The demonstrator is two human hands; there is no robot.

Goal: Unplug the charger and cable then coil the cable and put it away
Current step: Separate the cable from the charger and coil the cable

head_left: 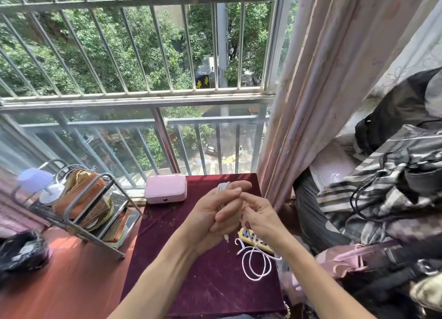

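Over the maroon-clothed table [181, 271], the left hand [215, 213] is closed around several turns of white cable [253, 263], its connector end poking out below the palm. The right hand [260, 216] pinches the strand, fingers half curled (the slack loops lie beside a yellow power strip [246, 235]). A pink case [165, 191] sits behind.

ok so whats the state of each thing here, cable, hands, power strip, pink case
white cable: partly coiled around left hand, rest lies loose on the table
left hand: closed on the cable coils
right hand: pinching the cable strand
power strip: on the table, partly hidden by right hand
pink case: closed
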